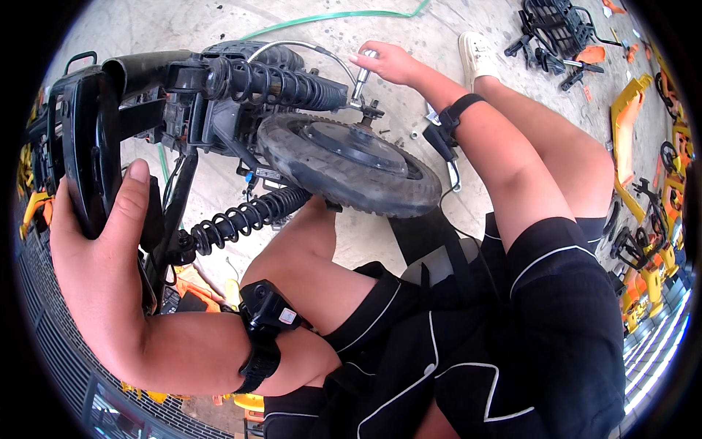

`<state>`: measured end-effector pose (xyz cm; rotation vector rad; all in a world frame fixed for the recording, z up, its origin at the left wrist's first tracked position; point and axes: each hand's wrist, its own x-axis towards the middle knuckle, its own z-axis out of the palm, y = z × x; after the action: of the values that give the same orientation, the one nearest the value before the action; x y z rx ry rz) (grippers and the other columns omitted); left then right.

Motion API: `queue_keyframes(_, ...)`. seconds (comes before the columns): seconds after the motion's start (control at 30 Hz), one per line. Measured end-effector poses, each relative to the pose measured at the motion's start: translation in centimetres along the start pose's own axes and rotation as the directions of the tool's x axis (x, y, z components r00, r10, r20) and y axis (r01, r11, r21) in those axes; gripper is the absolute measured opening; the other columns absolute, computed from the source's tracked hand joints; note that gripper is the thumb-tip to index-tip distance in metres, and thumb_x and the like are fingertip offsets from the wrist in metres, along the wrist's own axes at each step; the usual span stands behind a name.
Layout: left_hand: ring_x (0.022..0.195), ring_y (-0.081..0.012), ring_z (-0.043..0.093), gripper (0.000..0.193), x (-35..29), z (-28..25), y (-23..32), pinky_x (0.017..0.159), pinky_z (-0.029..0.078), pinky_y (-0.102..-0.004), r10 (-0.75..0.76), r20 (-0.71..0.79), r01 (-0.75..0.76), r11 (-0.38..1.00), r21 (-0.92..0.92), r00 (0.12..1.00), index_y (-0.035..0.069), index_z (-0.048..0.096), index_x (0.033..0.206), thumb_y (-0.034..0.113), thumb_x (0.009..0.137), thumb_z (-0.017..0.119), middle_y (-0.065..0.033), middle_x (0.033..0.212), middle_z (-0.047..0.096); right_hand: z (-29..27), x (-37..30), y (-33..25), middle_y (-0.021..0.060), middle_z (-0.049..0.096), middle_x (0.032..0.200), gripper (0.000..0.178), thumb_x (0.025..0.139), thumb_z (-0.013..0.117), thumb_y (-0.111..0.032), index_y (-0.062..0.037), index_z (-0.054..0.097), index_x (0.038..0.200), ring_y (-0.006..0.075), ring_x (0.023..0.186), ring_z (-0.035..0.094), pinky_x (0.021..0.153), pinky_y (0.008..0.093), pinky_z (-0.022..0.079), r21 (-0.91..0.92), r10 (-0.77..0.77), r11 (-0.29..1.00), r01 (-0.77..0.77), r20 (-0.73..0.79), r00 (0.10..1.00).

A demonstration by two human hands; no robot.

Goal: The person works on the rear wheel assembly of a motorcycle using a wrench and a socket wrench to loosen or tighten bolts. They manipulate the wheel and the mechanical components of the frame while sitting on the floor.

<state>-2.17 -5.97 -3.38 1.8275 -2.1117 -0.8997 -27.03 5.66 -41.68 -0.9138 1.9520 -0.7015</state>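
My left hand [102, 241] is wrapped round a black, padded-looking part [91, 139] of a partly stripped electric bike or scooter, thumb on one side and fingers on the other. In my right hand [391, 64] is a chrome socket wrench [363, 79], its lower end at the tip of the upper shock absorber [292, 86] by the wheel axle [363, 130]. Whether the socket sits on a bolt I cannot tell. The dusty black hub-motor wheel [351, 164] lies on its side between the two shocks; the lower coil-spring shock [248, 218] runs toward my left forearm.
A black power tool with a cable [441, 143] lies on the concrete beside my right wrist. Near it is a small nut [414, 134]. A green strap [336, 14] crosses the floor at the back. Black racks [559, 29] and yellow vehicle parts [629, 124] fill the right side.
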Motion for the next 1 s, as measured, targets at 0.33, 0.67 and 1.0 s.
queue_keyframes(0.33,0.063,-0.0192,0.071,0.049,-0.4,-0.4,-0.2,0.051,0.061,-0.0310,-0.035,0.015,0.035,0.999,-0.029,0.999,-0.007,0.051,0.121,0.021,0.090,0.074,-0.0170,0.084,0.070,-0.8,1.9,-4.0,0.0153,0.073,0.106,0.065,0.094,0.046,-0.068,-0.0120,0.073,0.114,0.0324,0.105,0.067,0.090,0.0448,0.053,-0.470,0.271,0.867,-0.165,0.167,0.948)
queue_keyframes(0.67,0.063,-0.0199,0.072,0.054,0.2,-0.4,-0.1,0.052,0.060,-0.0298,0.006,0.065,-0.005,1.000,-0.016,0.998,-0.008,0.048,0.126,0.022,0.090,0.075,-0.0175,0.085,0.071,0.3,3.1,1.1,0.0209,0.071,0.095,0.065,0.094,0.051,-0.067,-0.0072,0.071,0.112,0.0316,0.095,0.069,0.083,0.0452,0.054,-0.293,-0.066,0.953,0.072,0.031,0.997)
queue_keyframes(1.0,0.064,-0.0197,0.072,0.050,0.3,0.2,-0.3,0.053,0.060,-0.0292,0.022,-0.006,-0.022,0.998,0.056,1.000,-0.008,0.051,0.122,0.022,0.090,0.074,-0.0162,0.085,0.071,0.5,2.6,2.0,0.0128,0.067,0.078,0.084,0.091,0.046,-0.076,0.0038,0.066,0.106,0.0227,0.056,0.062,0.055,0.0371,0.053,-0.217,0.008,0.976,0.001,0.038,0.999)
